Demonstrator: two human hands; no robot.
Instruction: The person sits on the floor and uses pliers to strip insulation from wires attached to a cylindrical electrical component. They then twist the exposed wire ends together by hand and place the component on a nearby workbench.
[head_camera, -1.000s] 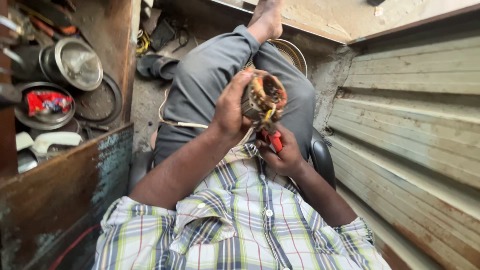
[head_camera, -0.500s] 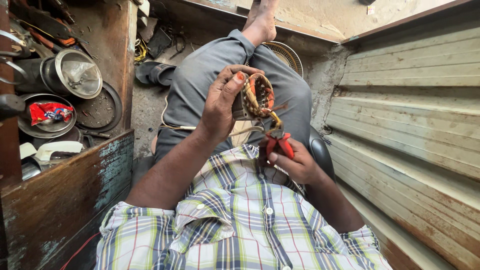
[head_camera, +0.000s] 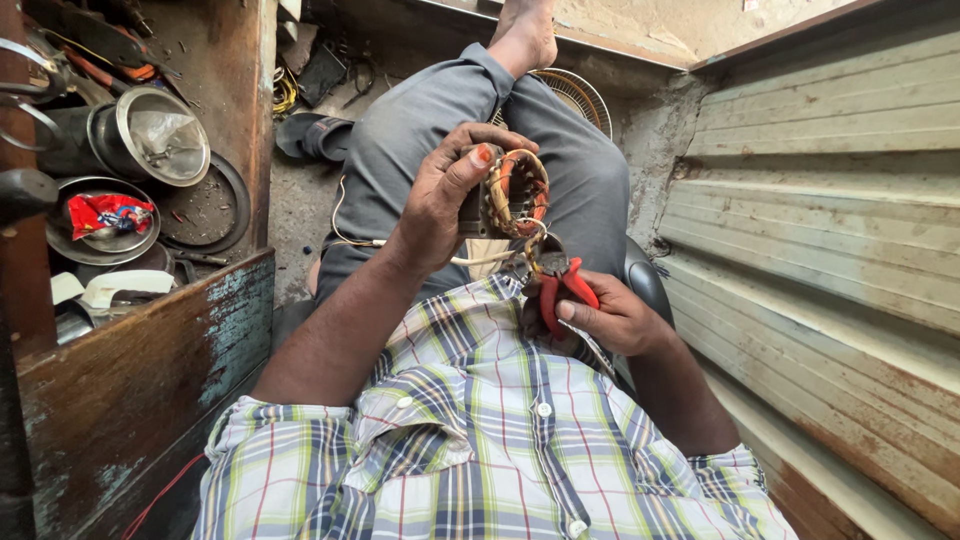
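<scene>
You sit low in a narrow place, your grey-trousered legs stretched far over a dusty concrete floor. On the right runs a wall of pale, rusty corrugated metal shutter. On the left stands a worn wooden box with flaking blue-green paint.

Inside this box lie a round shiny metal cover and a shallow metal bowl that holds a red crumpled packet. The other parts in the box are dark and mixed together, and I cannot tell what they are.

Your left hand is clenched around a round motor coil with copper-coloured winding, above your lap, thumb on its rim. Your right hand grips red-handled pliers just below the coil; the pliers' tip seems to meet the thin wires hanging from it, but this point is too small to see well. A round wire fan guard is partly hidden behind your knee. A dark sandal lies far left.
</scene>
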